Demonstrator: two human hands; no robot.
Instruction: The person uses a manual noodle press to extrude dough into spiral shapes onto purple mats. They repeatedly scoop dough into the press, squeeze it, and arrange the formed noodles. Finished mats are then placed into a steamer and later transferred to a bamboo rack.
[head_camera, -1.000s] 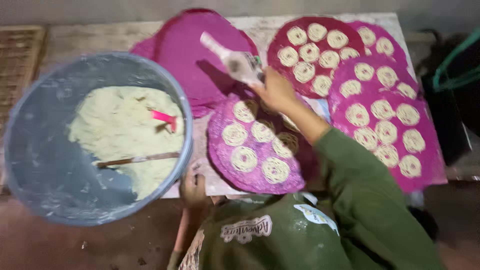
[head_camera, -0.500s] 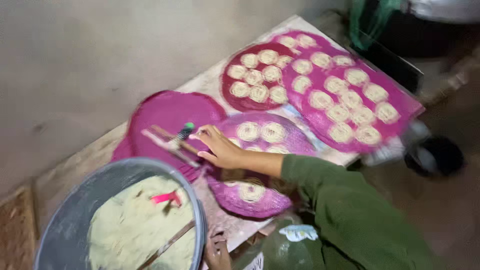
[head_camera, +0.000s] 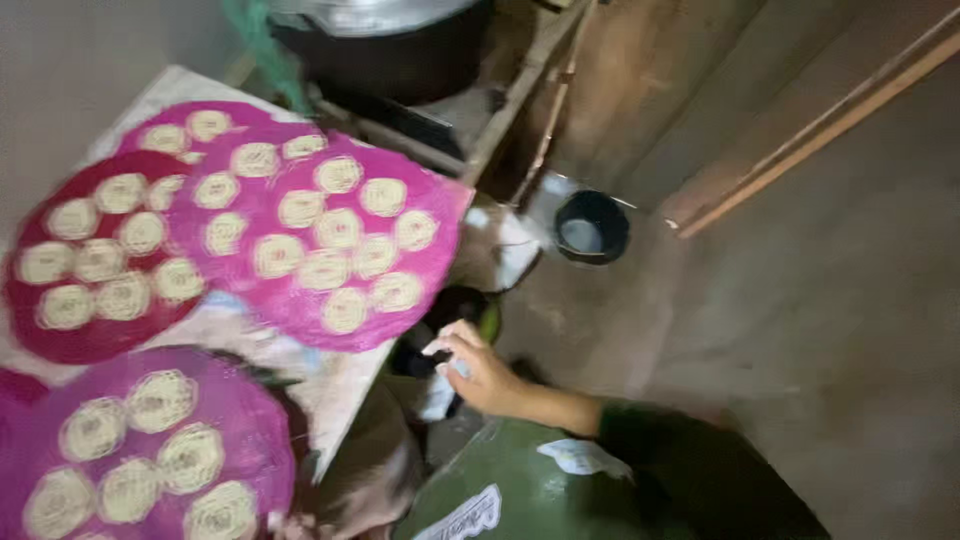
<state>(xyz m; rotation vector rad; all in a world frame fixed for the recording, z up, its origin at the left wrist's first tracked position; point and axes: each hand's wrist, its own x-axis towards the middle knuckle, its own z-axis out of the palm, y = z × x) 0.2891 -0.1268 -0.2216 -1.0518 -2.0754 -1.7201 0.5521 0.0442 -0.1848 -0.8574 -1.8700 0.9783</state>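
Observation:
My right hand (head_camera: 482, 370) hangs in the air just past the table's edge, fingers loosely bent and nothing seen in them. It is nearest to a round magenta woven tray (head_camera: 300, 300) covered with several pale coiled noodle spirals. A second magenta tray (head_camera: 245, 440) with more spirals lies at the lower left. My left forearm runs beside that tray, and my left hand (head_camera: 285, 524) shows only as a blurred sliver at the bottom edge. A dark red tray (head_camera: 30, 320) and another magenta one (head_camera: 160, 112) lie further along the table.
The pale table top (head_camera: 250, 335) ends close to my body. On the earthen floor stand a small black pot (head_camera: 592, 225) and, further back, a large dark vessel with a metal lid (head_camera: 380, 40). Wooden poles (head_camera: 820, 120) slant at the right.
The view has swung right, so the grey basin of dough is out of sight. My right hand left the press tool on a tray and drew back off the table's edge.

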